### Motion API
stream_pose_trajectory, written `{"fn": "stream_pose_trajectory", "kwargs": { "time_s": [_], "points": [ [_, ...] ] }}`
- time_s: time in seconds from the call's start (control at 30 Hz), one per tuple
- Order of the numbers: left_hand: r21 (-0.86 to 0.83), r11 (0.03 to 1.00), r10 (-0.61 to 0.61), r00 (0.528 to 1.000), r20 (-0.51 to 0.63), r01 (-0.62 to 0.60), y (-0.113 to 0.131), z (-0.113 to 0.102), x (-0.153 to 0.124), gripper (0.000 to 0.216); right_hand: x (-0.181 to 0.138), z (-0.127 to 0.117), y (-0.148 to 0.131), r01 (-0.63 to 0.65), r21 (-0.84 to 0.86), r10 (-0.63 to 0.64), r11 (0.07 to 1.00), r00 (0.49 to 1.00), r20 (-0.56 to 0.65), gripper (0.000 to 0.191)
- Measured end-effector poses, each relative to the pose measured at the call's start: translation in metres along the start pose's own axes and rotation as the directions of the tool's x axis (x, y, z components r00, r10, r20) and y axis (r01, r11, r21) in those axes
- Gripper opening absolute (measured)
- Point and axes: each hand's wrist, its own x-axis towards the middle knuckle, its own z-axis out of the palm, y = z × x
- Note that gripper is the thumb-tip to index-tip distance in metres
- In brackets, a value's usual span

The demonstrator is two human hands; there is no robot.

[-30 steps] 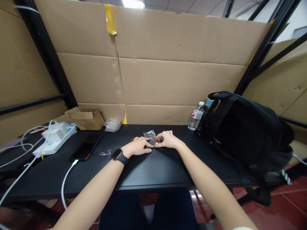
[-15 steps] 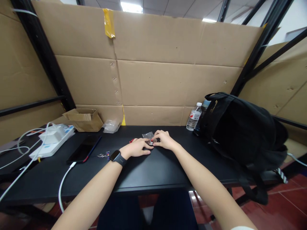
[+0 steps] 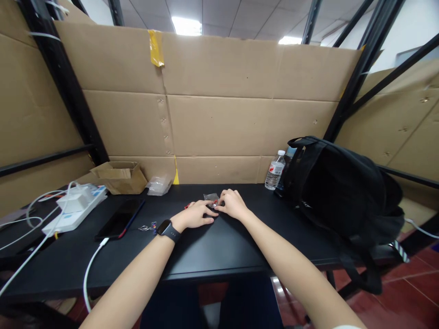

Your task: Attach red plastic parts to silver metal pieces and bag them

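Note:
Both hands meet over a small clear plastic bag lying on the black desk. A tiny red and shiny piece shows at the bag's near side, between my fingertips; its kind is too small to tell. My left hand, with a black smartwatch on the wrist, lies low with its fingers stretched out. Its index fingertip touches the small piece and its thumb stays apart. Thumb and fingers of my right hand are pinched at the piece from the right. Another red bit peeks out behind my left hand.
Left of my hands are a keyring with a charm, a phone on a white cable and a power strip. Behind stand a cardboard box and clear packaging. A water bottle and black backpack sit right.
The view has tilted up slightly. My right hand's fingers have shifted a little at the small piece, with its thumb now nearer the fingertips. My left hand stays nearly in place.

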Motion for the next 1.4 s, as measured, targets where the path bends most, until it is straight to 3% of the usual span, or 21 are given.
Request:
{"fn": "stream_pose_trajectory", "kwargs": {
  "time_s": [0.23, 0.43, 0.57, 0.87, 1.07, 1.3, 1.4],
  "points": [
    [0.014, 1.0, 0.02, 1.0, -0.006, -0.02, 0.0, 0.001, 0.0, 0.037, 0.0, 0.004, -0.007, -0.062, -0.075, 0.06, 0.995, 0.998, -0.032, 0.028],
    [-0.019, 0.998, 0.064, 0.998, -0.018, -0.065, -0.001, -0.003, 0.0, 0.037, 0.001, 0.015, 0.003, -0.12, 0.115, 0.113, 0.986, 0.992, 0.061, 0.013],
    [-0.037, 0.996, 0.075, 0.997, -0.016, -0.076, -0.003, -0.004, -0.001, 0.035, 0.002, 0.016, 0.007, -0.147, 0.19, 0.131, 0.971, 0.987, 0.098, 0.013],
    [-0.004, 0.998, 0.063, 0.998, -0.021, -0.063, -0.001, 0.0, 0.001, 0.034, -0.004, -0.008, -0.006, -0.09, -0.11, 0.096, 0.99, 0.994, 0.05, 0.026],
    [-0.034, 0.996, 0.076, 0.997, -0.025, -0.077, -0.002, -0.002, 0.0, 0.034, -0.004, -0.001, 0.005, -0.06, -0.009, 0.061, 0.998, 0.987, 0.151, 0.009],
    [-0.051, 0.99, 0.13, 0.991, -0.041, -0.132, 0.0, -0.007, -0.003, 0.033, -0.001, 0.002, 0.015, 0.029, 0.021, -0.029, 0.999, 0.999, 0.02, 0.004],
    [-0.052, 0.985, 0.16, 0.984, -0.076, -0.165, -0.001, -0.008, -0.003, 0.029, -0.001, 0.0, 0.008, 0.052, 0.006, -0.052, 0.999, 0.998, -0.033, 0.013]
  ]
}}
